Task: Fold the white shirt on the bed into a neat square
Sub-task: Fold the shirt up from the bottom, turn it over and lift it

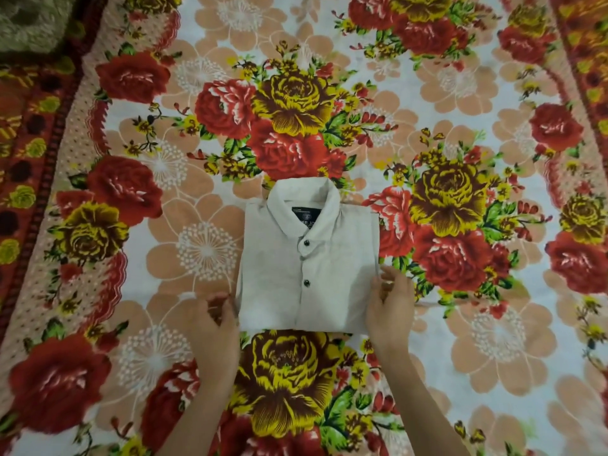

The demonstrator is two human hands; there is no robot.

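The white shirt [309, 264] lies on the bed as a compact, roughly square bundle, front side up, collar at the far end, with a dark neck label and two dark buttons showing. My left hand [218, 319] rests at the bundle's near left corner, fingers curled against its edge. At the near right edge sits my right hand [390, 304], its fingertips touching the folded side. Whether either hand pinches the cloth is unclear.
The bed is covered by a floral bedsheet [460, 93] with red and yellow roses on a pale ground. A red patterned border [29, 153] runs down the left side, and a greenish fuzzy fabric [29, 21] lies at the far left corner.
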